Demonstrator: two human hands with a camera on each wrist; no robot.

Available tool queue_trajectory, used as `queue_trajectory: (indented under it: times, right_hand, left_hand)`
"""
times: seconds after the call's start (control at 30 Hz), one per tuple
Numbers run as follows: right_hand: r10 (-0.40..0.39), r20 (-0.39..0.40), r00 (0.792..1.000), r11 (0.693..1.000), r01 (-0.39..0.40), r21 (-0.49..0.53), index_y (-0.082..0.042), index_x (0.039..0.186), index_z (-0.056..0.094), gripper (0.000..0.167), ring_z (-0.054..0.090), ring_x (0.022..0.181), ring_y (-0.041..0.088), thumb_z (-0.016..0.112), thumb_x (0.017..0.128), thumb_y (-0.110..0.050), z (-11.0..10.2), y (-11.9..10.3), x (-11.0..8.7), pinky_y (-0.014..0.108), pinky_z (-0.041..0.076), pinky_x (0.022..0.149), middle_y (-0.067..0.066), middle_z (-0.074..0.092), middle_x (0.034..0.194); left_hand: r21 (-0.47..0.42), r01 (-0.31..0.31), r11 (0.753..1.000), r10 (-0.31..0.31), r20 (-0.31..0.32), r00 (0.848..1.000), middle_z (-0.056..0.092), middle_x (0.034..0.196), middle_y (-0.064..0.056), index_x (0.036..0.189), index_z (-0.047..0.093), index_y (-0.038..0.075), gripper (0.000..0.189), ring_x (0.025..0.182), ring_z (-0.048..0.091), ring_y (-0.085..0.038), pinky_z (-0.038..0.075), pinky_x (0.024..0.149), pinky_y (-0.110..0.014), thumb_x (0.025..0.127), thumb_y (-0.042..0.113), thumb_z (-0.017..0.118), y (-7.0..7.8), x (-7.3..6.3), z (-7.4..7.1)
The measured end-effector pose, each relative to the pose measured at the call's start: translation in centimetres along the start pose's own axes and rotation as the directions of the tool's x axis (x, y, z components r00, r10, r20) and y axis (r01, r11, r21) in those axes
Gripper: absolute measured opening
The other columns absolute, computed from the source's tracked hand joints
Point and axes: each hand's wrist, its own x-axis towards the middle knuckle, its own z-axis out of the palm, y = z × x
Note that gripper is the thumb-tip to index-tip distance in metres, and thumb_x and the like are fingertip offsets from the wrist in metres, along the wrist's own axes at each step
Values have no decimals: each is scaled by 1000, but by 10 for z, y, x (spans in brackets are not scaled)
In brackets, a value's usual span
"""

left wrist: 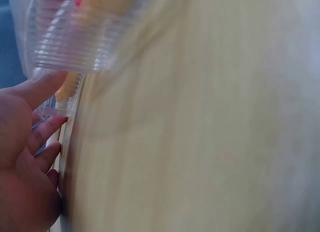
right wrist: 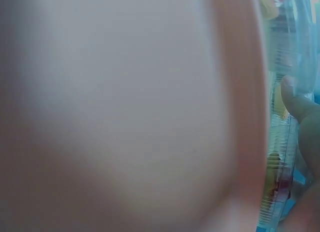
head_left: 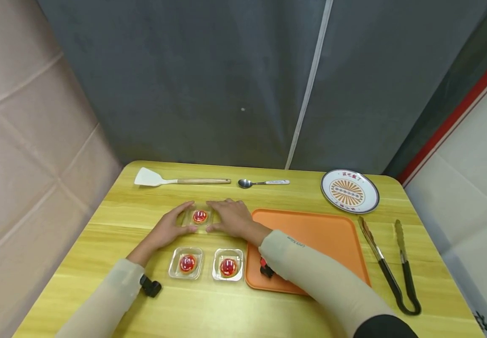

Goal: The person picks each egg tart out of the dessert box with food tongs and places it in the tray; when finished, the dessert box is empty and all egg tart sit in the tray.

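Observation:
At the back of a row of clear plastic boxes, one box holding a small red-topped tart [head_left: 200, 216] sits between my two hands. My left hand [head_left: 168, 228] is at its left side with thumb and fingers spread. On the other side, my right hand [head_left: 232, 218] reaches in over the tray's corner, its thumb and fingers extended toward the box. Whether the fingertips touch the plastic is hard to tell. Nearer me stand two more boxed tarts, a left box [head_left: 186, 263] and a right box [head_left: 228, 265]. The left wrist view shows my left hand [left wrist: 25, 147] low beside the boxes.
An orange tray [head_left: 311, 244] lies right of the boxes, under my right forearm. Metal tongs [head_left: 408, 281] with black handles lie farther right. Along the back are a white spatula [head_left: 150, 177], a spoon [head_left: 245, 183] and a patterned plate [head_left: 349, 191]. A grey curtain [head_left: 205, 94] hangs behind the table.

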Motion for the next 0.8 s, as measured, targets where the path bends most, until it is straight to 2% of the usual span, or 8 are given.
queue_trajectory:
  times: [0.27, 0.8]
  right_hand:
    - [-9, -1, 1000, 1000, 9, 0, -28, 158, 44, 87, 60, 126, 21, 65, 86, -72, -1, 0, -2, 46, 49, 99, -6, 60, 148]
    - [-15, 1, 1000, 1000, 15, 10, -27, 157, 45, 83, 60, 127, 21, 61, 90, -72, 0, 2, -1, 46, 48, 100, -5, 63, 143]
  left_hand:
    - [28, -18, 999, 18, -10, 1000, 49, 156, -16, 160, 35, 12, 89, 149, 34, -43, 20, 122, -66, 88, 35, 82, -1, 2, 2]
    - [63, -36, 997, 38, -36, 999, 52, 150, -19, 157, 37, 8, 82, 145, 40, -44, 23, 122, -65, 90, 26, 81, 10, 2, 4]
